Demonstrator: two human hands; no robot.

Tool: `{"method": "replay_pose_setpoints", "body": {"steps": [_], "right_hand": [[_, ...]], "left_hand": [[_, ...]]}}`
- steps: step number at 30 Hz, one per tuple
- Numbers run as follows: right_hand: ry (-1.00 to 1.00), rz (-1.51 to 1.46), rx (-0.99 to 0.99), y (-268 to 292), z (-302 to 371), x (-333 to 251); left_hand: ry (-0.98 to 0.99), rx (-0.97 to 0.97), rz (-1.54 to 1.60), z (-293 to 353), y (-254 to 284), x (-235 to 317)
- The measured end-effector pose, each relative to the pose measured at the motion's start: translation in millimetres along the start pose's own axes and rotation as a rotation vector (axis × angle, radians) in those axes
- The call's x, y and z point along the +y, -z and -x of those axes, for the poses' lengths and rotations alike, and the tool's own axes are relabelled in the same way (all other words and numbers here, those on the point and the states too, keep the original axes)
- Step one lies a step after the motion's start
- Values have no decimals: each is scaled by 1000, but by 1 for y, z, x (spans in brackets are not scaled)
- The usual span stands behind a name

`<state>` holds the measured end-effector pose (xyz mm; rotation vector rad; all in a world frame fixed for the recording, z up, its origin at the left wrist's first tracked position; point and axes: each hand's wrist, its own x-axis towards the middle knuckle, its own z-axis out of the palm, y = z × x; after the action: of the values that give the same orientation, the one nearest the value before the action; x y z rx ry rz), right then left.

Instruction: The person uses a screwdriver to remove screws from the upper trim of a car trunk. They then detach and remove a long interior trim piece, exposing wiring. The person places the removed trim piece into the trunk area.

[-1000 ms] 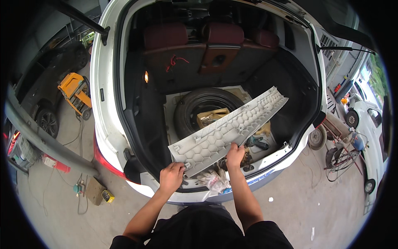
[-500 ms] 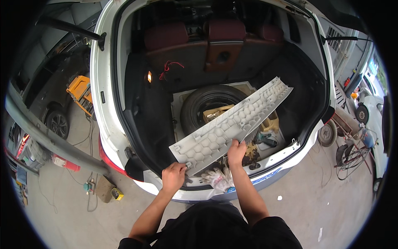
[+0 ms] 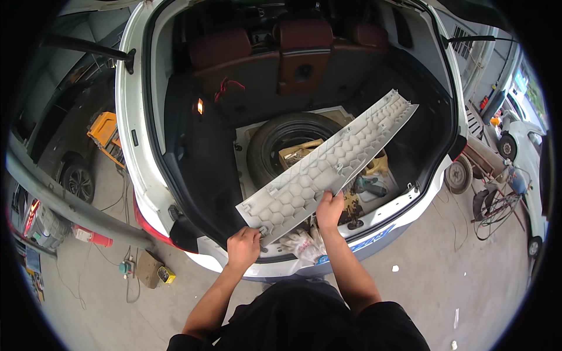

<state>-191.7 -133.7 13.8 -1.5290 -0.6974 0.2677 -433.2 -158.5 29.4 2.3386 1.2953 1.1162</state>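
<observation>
A long pale grey plastic trim panel, its honeycomb-ribbed side up, slants across the open trunk from near left to far right. My left hand is closed on its near left corner, fingers at a small clip. Along the panel's near edge, my right hand grips with the thumb on top. Beneath the panel, partly hidden, lie a spare tire and an open box of small parts. White work gloves rest on the trunk sill below the panel.
A dark green power tool lies in the trunk's right side, beside a tan plastic piece. Red wire hangs at the back left. A grey post and yellow equipment stand left; a loose wheel and hoses are right.
The view has shifted, so the car sits slightly further left and higher. Both hands keep their grip on the trim panel, whose angle has changed little.
</observation>
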Motion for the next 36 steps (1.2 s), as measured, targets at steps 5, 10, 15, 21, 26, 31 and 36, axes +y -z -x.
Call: {"method": "replay_pose_setpoints", "body": {"steps": [5,10,15,21,26,31,36], "right_hand": [[21,35,-13,4,2,-10],[99,14,-16,5,12,-11],[-29,-29,-61,9,14,-9],[-68,54,-82,-12,14,21],[-198,101,-78,-19,9,108],[-252,312,-86,-44,-8,198],[-267,413,-118,-61,-17,198]], "left_hand": [[30,-13,-5,5,1,1],[124,-16,43,7,-3,4],[44,-88,-201,11,-5,10],[247,-68,-92,22,-20,-3],[217,-205,-171,38,-31,-17],[470,-350,-153,104,-1,-23],[743,-299,-271,237,19,-56]]}}
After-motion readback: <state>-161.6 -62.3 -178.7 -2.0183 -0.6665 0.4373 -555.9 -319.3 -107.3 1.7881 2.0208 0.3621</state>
